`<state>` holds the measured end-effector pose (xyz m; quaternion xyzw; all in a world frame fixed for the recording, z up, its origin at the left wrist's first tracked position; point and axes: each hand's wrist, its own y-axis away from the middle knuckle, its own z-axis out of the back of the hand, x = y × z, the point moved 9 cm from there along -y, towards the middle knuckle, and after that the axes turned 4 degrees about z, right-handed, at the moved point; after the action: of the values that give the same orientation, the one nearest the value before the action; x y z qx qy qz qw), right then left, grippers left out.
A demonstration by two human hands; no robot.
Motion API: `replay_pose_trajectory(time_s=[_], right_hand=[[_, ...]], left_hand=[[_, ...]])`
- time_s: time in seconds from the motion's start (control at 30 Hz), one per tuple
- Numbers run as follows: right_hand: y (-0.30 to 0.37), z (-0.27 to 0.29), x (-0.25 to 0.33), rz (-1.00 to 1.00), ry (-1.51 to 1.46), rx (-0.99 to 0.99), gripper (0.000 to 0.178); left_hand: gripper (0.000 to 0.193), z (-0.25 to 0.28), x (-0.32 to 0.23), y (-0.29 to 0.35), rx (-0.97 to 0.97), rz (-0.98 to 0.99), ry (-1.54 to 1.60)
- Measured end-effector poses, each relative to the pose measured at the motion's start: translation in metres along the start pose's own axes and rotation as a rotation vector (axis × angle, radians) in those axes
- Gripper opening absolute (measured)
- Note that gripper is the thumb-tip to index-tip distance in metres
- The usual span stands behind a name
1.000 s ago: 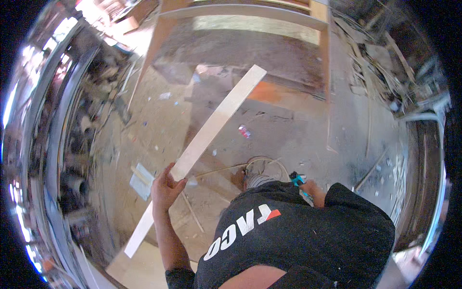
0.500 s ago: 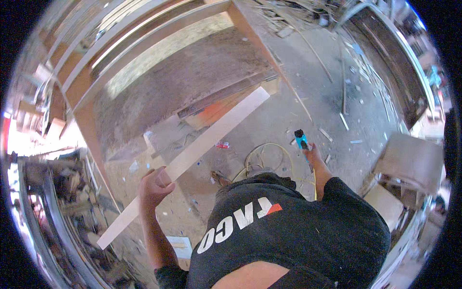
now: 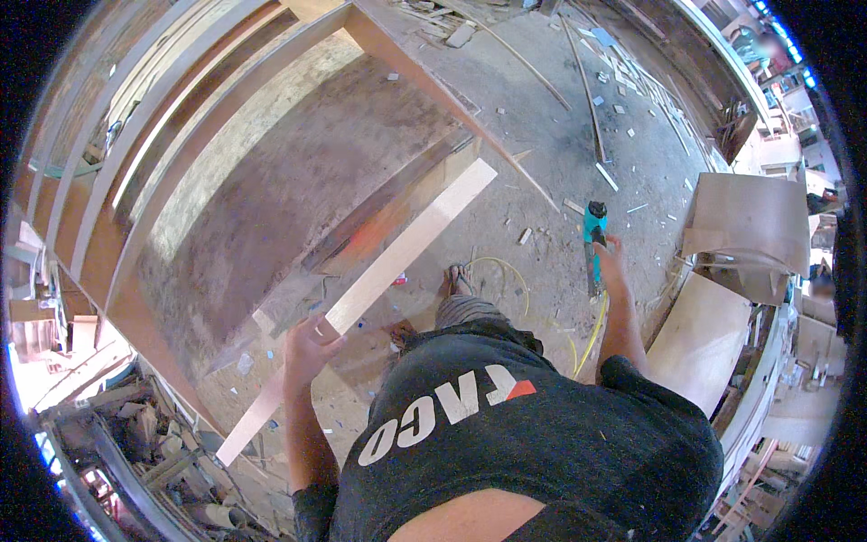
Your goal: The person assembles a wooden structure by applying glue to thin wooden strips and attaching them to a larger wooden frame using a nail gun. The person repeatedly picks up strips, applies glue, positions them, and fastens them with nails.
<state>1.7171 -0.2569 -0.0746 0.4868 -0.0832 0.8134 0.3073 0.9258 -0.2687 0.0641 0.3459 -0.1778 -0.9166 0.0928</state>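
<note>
My left hand (image 3: 309, 345) grips a long pale wooden board (image 3: 397, 262) near its middle, holding it off the floor and slanting from lower left to upper right. My right hand (image 3: 609, 262) holds a teal power tool (image 3: 593, 237) at my side, pointing away from me, with a yellow hose (image 3: 589, 332) trailing down from it. A large wooden cabinet frame (image 3: 271, 181) lies flat on the floor just ahead of the board's far end. My feet (image 3: 456, 278) stand on the dusty concrete below.
Wood offcuts and thin strips (image 3: 591, 99) litter the floor at the upper right. Plywood panels (image 3: 745, 221) lean at the right, with another sheet (image 3: 700, 339) below them. A pile of scrap and pipes (image 3: 153, 452) fills the lower left.
The view has swung so the cabinet frame now lies left of centre. The board stays in my left hand and the tool in my right, which has lifted out to the side.
</note>
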Motion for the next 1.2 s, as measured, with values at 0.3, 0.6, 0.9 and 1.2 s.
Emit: replay_pose_trajectory(time_s=[0.3, 0.6, 0.9, 1.2], right_hand=[[-0.104, -0.018, 0.153, 0.337, 0.294, 0.194, 0.034], [-0.13, -0.073, 0.304, 0.433, 0.301, 0.393, 0.037], [-0.113, -0.094, 0.388, 0.838, 0.52, 0.452, 0.04], [-0.066, -0.15, 0.511, 1.46, 0.748, 0.417, 0.045]], left_hand=[[0.049, -0.016, -0.03, -0.028, 0.054, 0.137, -0.052], [0.033, -0.003, -0.033, -0.032, -0.006, 0.149, -0.278], [0.049, 0.01, 0.012, -0.021, -0.016, 0.152, -0.088], [0.062, 0.025, 0.008, 0.0, 0.013, 0.213, -0.05]])
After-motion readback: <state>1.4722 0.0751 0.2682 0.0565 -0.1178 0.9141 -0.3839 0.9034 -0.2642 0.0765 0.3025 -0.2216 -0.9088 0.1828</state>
